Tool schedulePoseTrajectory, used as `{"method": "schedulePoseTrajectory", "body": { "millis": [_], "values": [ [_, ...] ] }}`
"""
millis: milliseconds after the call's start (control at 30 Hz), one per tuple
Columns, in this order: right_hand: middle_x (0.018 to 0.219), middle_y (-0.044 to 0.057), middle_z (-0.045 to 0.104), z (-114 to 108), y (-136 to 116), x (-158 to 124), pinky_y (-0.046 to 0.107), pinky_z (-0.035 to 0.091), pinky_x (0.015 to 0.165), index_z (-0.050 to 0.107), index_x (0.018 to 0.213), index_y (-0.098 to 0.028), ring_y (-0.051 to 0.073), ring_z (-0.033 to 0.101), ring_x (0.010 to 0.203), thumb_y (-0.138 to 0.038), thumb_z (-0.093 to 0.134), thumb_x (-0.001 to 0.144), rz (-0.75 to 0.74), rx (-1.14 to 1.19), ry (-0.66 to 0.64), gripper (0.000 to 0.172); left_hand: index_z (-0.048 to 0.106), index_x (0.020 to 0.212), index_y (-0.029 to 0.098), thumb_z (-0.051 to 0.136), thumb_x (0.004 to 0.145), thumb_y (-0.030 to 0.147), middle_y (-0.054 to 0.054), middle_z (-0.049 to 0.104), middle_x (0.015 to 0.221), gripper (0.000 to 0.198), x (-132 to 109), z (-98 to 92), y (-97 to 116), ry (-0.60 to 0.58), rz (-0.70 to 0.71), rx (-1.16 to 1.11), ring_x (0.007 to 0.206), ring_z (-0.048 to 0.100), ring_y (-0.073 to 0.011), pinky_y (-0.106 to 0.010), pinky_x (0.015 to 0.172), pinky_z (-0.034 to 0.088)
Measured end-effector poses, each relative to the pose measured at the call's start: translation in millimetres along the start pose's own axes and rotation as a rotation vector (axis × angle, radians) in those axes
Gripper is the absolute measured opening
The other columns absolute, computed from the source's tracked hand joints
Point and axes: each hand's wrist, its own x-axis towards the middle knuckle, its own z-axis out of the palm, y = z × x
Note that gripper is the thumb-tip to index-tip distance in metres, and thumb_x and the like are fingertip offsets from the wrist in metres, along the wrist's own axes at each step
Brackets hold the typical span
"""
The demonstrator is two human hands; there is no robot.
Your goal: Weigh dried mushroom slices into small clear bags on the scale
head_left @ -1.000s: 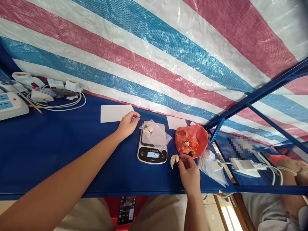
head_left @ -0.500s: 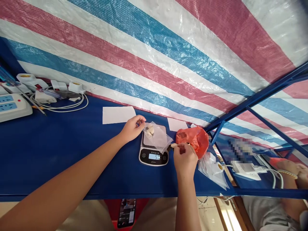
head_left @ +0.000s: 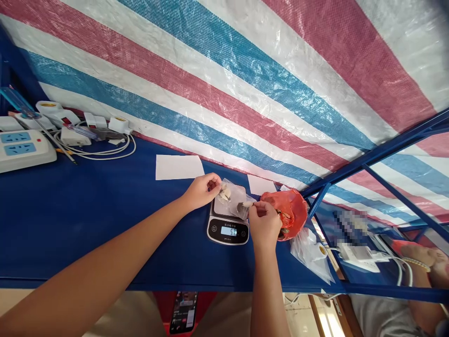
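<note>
A small digital scale sits on the blue table, its display lit. On its platform lies a clear plastic bag with pale garlic cloves inside. My left hand pinches the bag's left edge. My right hand holds a garlic clove at the bag's right opening, just above the scale. Right beside that hand sits a red plastic bag with more pieces inside.
Two white paper slips lie behind the scale. A power strip, chargers and coiled cables sit at the far left. Clear bags lie at the table's right end. Another person's arm shows at right. A phone rests on my lap.
My right hand lifted a garlic clove from the table by the red bag and carried it left to the clear bag's opening. My left hand closed on the bag's edge.
</note>
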Motion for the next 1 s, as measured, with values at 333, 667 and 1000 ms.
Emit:
{"method": "schedulePoseTrajectory", "body": {
  "millis": [333,667,1000],
  "values": [
    [0.084,0.007,0.077,9.8,4.6,1.6,0.034,0.055,0.073,0.076,0.091,-0.017,0.024,0.070,0.079,-0.056,0.071,0.082,0.190,0.360,-0.263,0.041,0.064,0.090,0.023,0.061,0.088,0.038,-0.002,0.068,0.086,0.016,0.3,0.6,-5.9,-0.003,0.011,-0.025,0.073,0.061,-0.0149,-0.030,0.072,0.053],
    [0.109,0.014,0.079,12.3,6.9,14.8,0.044,0.060,0.088,0.067,0.098,-0.021,0.029,0.074,0.104,-0.047,0.049,0.094,0.228,0.535,-0.242,0.031,0.064,0.094,0.023,0.060,0.085,0.039,-0.003,0.070,0.089,0.018,6.5,-4.2,-13.8,0.152,-0.055,0.021,0.077,0.063,-0.0178,-0.034,0.077,0.055],
    [0.103,0.013,0.080,-17.9,21.4,-12.3,0.040,0.059,0.085,0.077,0.103,-0.015,0.029,0.075,0.094,-0.059,0.075,0.081,0.196,0.313,0.047,0.049,0.064,0.094,0.023,0.060,0.083,0.036,-0.003,0.069,0.088,0.017,8.1,-8.3,-10.3,0.181,-0.158,-0.013,0.076,0.063,-0.0189,-0.036,0.077,0.053]
  ]
}}
